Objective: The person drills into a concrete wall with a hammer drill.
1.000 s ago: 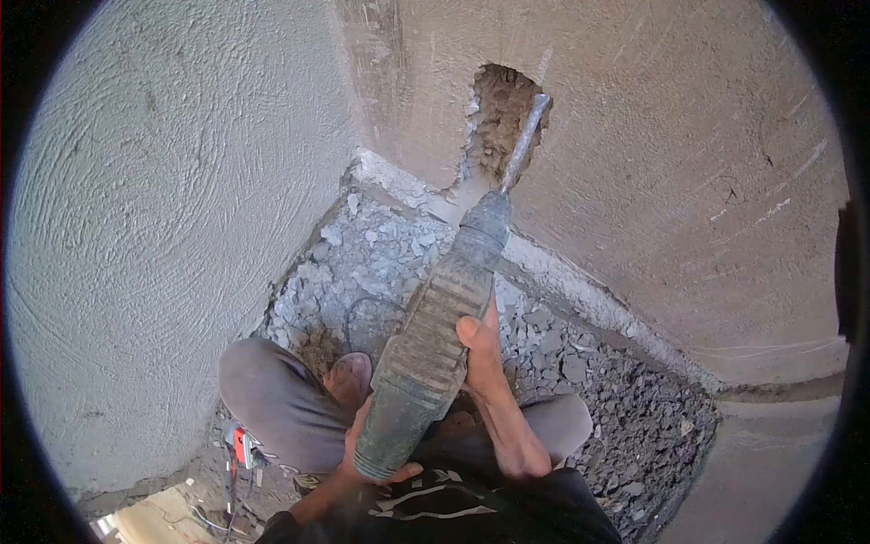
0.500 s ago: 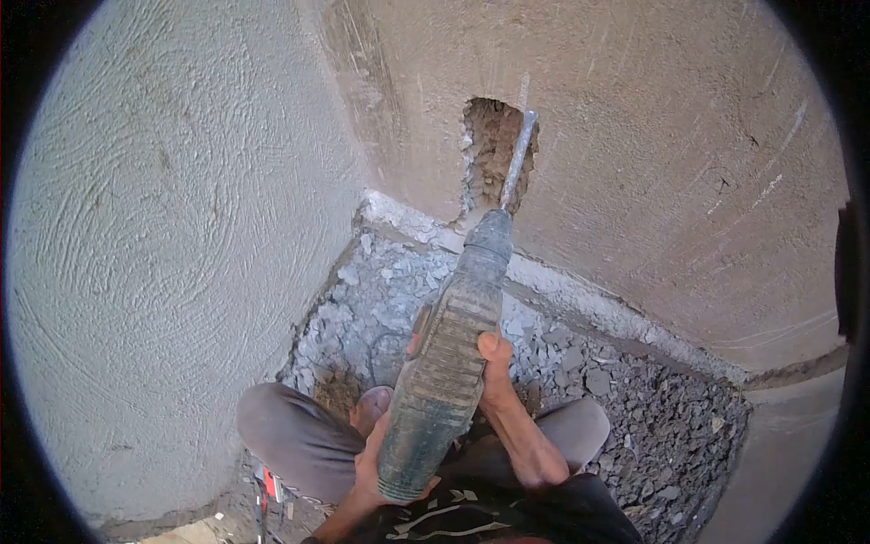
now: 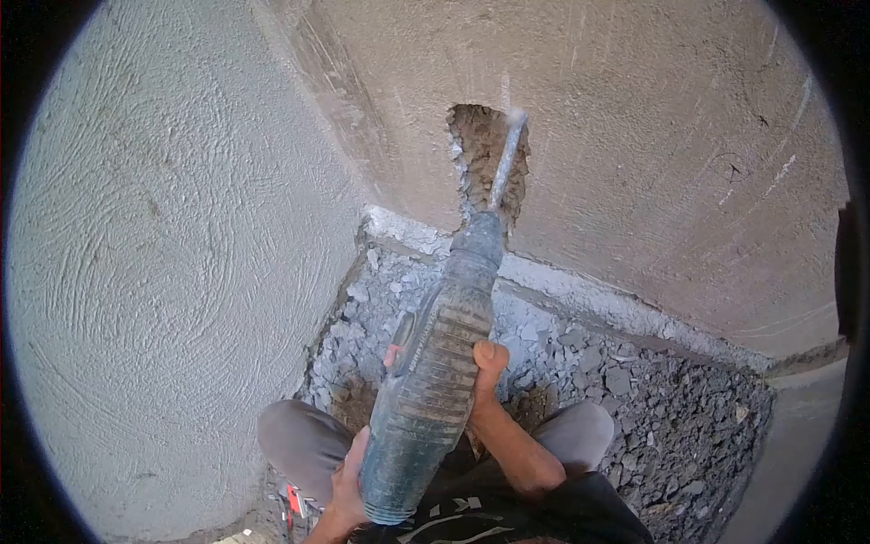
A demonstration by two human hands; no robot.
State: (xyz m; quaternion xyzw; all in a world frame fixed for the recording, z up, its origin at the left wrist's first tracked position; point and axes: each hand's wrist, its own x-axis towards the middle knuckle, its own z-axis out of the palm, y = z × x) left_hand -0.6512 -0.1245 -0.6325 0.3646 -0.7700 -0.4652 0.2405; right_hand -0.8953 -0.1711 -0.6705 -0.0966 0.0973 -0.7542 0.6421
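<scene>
A dusty demolition hammer [image 3: 439, 363] points away from me at the wall, between my knees. Its chisel [image 3: 509, 159] reaches up to the top right edge of a rough rectangular hole [image 3: 480, 150] in the brown plastered wall. The chisel's tip is slightly blurred. My right hand [image 3: 489, 370] is closed around the right side of the tool's body, its thumb on top. Near the rear end, my left hand [image 3: 349, 485] wraps the left side, its fingers partly hidden beneath the housing.
A grey textured wall [image 3: 181, 254] stands close on the left. Along the foot of the brown wall [image 3: 634, 163] runs a pale ledge [image 3: 589, 290]. Broken rubble [image 3: 671, 426] covers the ground around my bent legs. A small red object [image 3: 295, 499] lies at lower left.
In the view, the hammer's rear end has shifted left and down, and the chisel slightly left. The walls have also shifted in the view. Both hands keep their hold.
</scene>
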